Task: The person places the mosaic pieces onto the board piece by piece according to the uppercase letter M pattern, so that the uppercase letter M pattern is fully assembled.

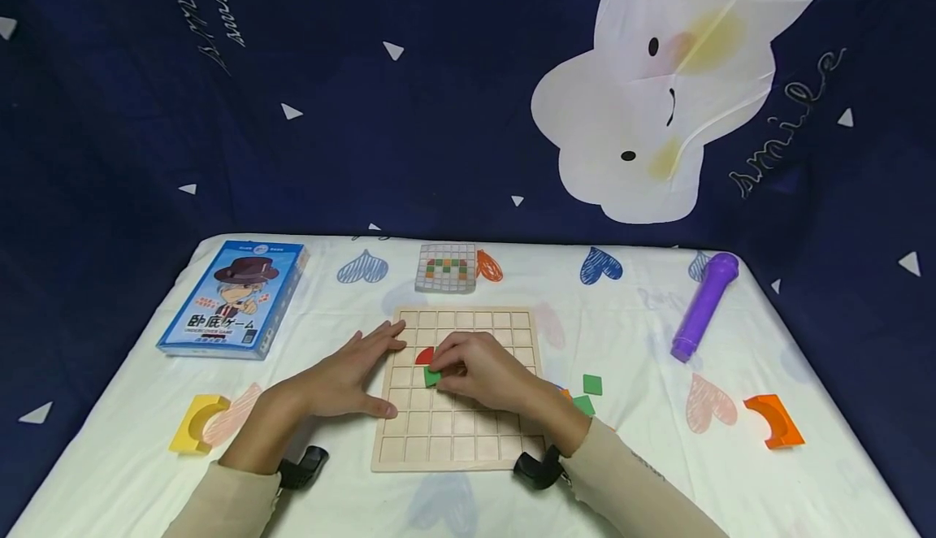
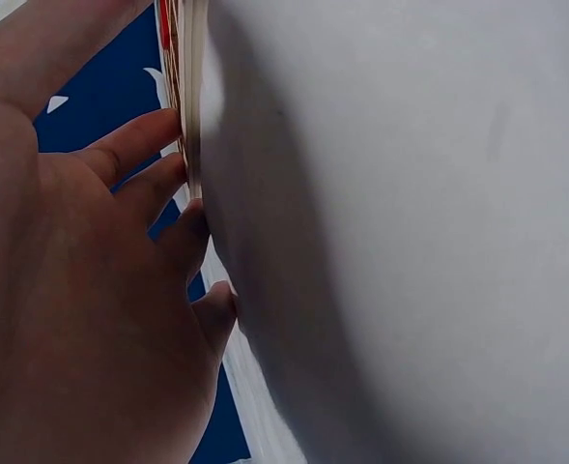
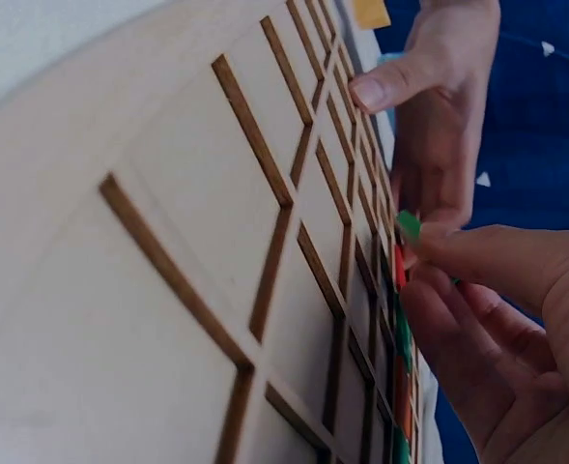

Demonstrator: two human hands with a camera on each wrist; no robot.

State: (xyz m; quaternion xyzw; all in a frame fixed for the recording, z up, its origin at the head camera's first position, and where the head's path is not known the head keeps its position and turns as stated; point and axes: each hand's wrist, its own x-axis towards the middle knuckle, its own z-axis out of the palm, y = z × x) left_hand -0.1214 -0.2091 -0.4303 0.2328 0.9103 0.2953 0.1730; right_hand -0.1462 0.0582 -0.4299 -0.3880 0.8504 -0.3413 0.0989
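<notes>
A wooden grid board (image 1: 431,447) lies flat in front of me. My right hand (image 1: 483,371) is over its middle, thumb and fingers pinching a small green tile (image 1: 431,377), which also shows as a green tile (image 3: 408,225) in the right wrist view. Just beyond it on the grid sits a red quarter-round tile (image 1: 424,356). In the right wrist view more green and red tiles lie in a row beneath the right hand, partly hidden by it. My left hand (image 1: 340,379) rests spread along the board's left edge, fingertips and thumb touching the rim.
Behind the board stands a small pattern card (image 1: 446,268) with a coloured grid. Loose green tiles (image 1: 592,384) lie right of the board. A blue game box (image 1: 232,298), a yellow arch block (image 1: 197,424), an orange arch block (image 1: 777,422) and a purple tube (image 1: 704,306) lie farther out.
</notes>
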